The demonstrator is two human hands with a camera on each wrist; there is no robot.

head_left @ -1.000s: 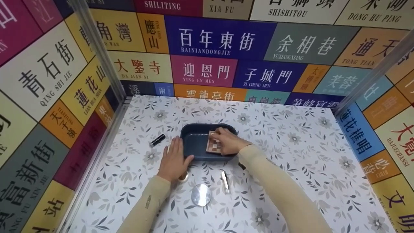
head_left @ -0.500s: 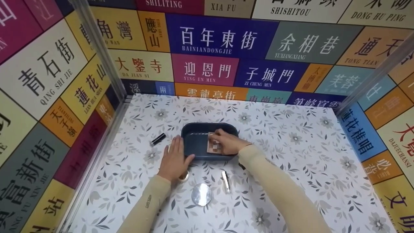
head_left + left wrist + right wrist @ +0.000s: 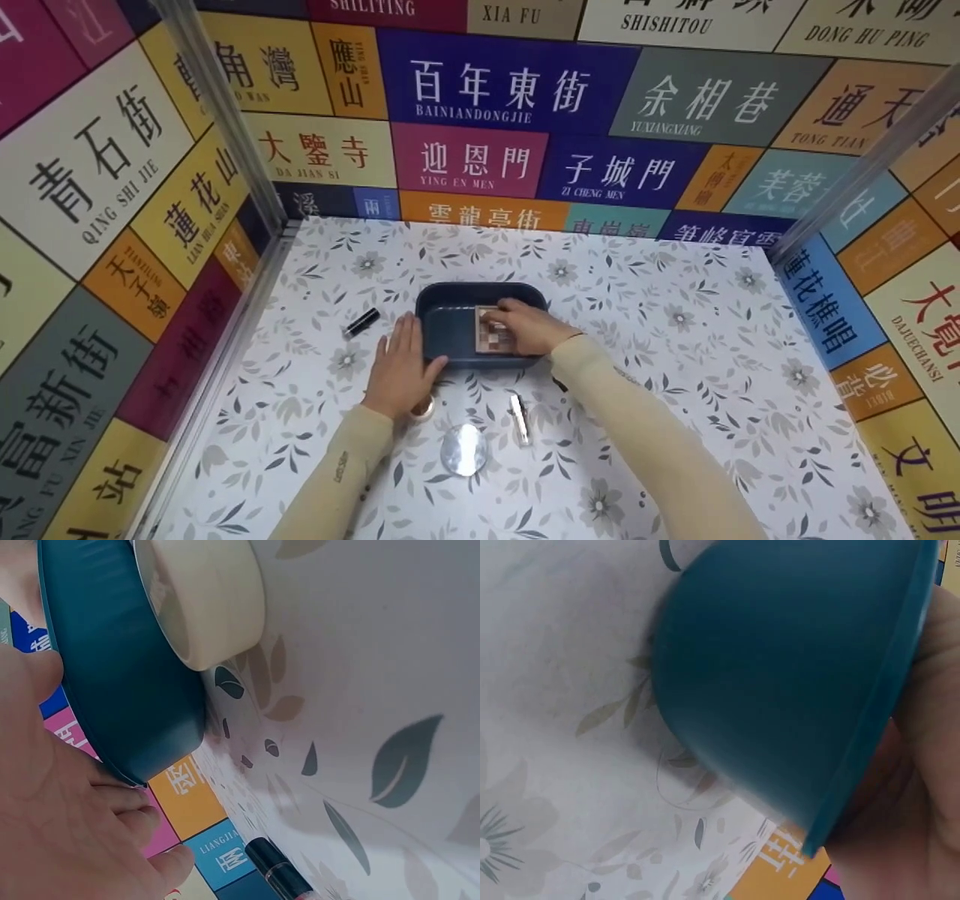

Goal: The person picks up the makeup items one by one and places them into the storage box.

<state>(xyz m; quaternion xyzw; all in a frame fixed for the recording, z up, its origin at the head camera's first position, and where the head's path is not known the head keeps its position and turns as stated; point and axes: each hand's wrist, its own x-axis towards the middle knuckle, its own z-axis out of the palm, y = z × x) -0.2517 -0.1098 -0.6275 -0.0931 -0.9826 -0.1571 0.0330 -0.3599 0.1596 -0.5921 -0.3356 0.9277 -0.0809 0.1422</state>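
Note:
An eyeshadow palette [image 3: 493, 336] with checkered brown and pink pans stands out inside the dark blue basin [image 3: 450, 363], in its right half. My right hand [image 3: 531, 328] reaches over the basin's right side and grips the palette, its fingers curled at the palette's upper and right edges. Fingers straight, my left hand [image 3: 401, 367] rests against the basin's left end, thumb at the near rim. In the right wrist view the basin wall [image 3: 780, 675] hides the palette and most of my right hand. A cream-coloured roll [image 3: 217, 600] lies beside the basin in the left wrist view.
Left of the basin lies a black lipstick-like tube [image 3: 362, 322]. Nearer to me are a round shiny disc [image 3: 465, 450] and a slim silvery tube [image 3: 519, 420]. A small dark item [image 3: 559, 384] is partly hidden by my right wrist. Printed panels [image 3: 480, 82] wall in the floral table [image 3: 675, 420].
The palette has shifted slightly left within the basin and sits flatter, still in my right hand. My left hand stays at the basin's left end.

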